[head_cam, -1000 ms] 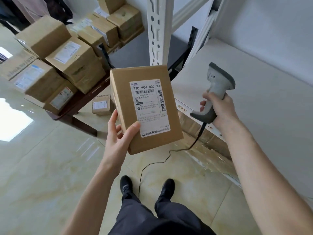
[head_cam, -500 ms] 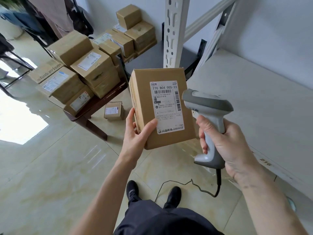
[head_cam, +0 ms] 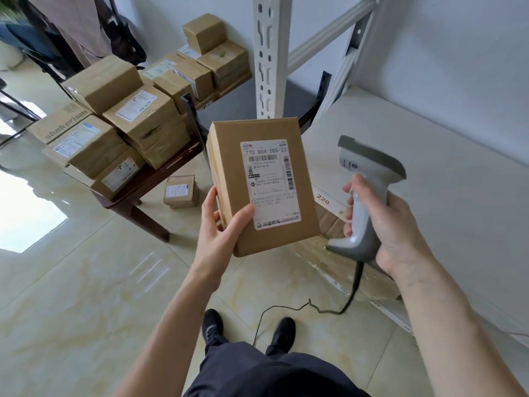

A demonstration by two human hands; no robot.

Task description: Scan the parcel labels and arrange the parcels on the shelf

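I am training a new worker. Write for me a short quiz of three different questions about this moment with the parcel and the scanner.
1. True or false: the left hand holds the brown cardboard parcel with its white printed label facing the camera.
2. What does the right hand grip?
A) a tape roll
B) the grey corded handheld scanner
C) a pen
3. Fill in: one small cardboard box lies on the glossy tiled ___, beside the dark wooden table stacked with parcels.

Key: 1 true; 2 B; 3 floor.
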